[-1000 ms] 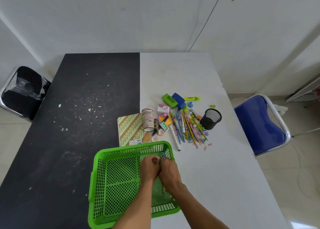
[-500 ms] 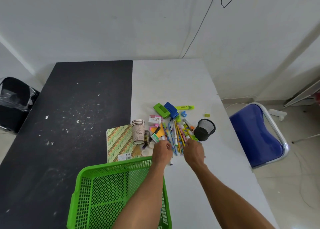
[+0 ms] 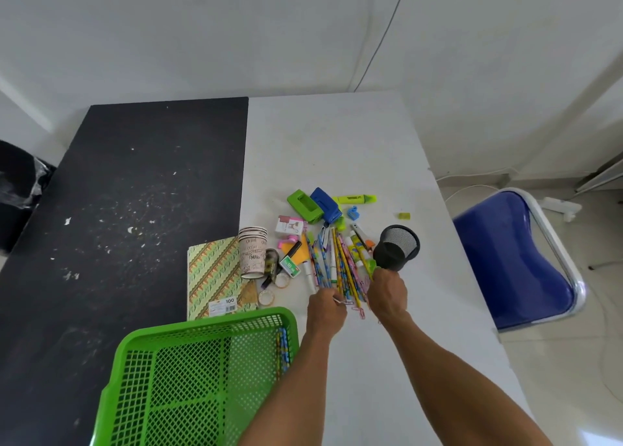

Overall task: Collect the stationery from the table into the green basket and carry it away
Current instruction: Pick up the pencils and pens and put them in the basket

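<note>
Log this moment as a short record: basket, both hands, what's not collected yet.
basket: green basket, a few pencils along its right wall
left hand: left hand at the near ends of the pencil pile, fingers curled; grip unclear
right hand: right hand beside it, just nearer than the black mesh cup; fingers hidden
uncollected: pencil pile, notebook, paper cups, mesh cup

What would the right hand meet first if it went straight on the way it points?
Probably the black mesh pen cup, directly beyond the right hand. A small green item lies just left of that line, close to the hand; depth is unclear, so the hand could touch that first.
</note>
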Action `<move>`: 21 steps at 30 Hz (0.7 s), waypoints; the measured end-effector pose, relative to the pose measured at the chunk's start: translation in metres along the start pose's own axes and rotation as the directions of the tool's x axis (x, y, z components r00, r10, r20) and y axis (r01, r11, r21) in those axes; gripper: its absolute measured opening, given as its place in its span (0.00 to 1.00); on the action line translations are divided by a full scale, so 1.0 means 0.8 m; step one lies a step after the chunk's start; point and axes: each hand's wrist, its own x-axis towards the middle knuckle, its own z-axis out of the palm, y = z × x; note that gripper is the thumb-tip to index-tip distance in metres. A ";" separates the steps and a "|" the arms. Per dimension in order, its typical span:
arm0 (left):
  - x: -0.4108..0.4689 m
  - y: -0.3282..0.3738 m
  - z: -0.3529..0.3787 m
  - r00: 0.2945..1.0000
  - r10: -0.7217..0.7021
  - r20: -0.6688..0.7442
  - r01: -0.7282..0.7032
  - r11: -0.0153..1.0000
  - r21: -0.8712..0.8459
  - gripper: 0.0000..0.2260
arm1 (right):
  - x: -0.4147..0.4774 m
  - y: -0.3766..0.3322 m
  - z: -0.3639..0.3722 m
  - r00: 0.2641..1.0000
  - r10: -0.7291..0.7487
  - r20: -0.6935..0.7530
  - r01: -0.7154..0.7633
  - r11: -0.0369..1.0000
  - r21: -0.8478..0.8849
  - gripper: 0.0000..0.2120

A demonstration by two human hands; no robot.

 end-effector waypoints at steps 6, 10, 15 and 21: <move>-0.014 0.019 -0.014 0.996 -0.034 -0.079 0.027 0.996 -0.082 0.08 | -0.030 -0.008 -0.001 0.998 -0.048 -0.049 0.050 0.997 0.054 0.09; -0.033 0.038 -0.042 0.976 -0.084 -0.200 0.032 0.968 -0.250 0.08 | -0.071 -0.026 -0.004 0.961 -0.232 -0.148 0.241 0.969 0.049 0.08; -0.055 0.050 -0.091 0.954 -0.043 -0.297 -0.048 0.955 -0.294 0.08 | -0.120 -0.057 -0.014 0.917 -0.329 -0.227 0.371 0.911 0.179 0.07; -0.081 0.022 -0.156 0.941 -0.041 -0.337 -0.067 0.950 -0.305 0.07 | -0.195 -0.102 -0.016 0.873 -0.360 -0.330 0.465 0.817 0.340 0.09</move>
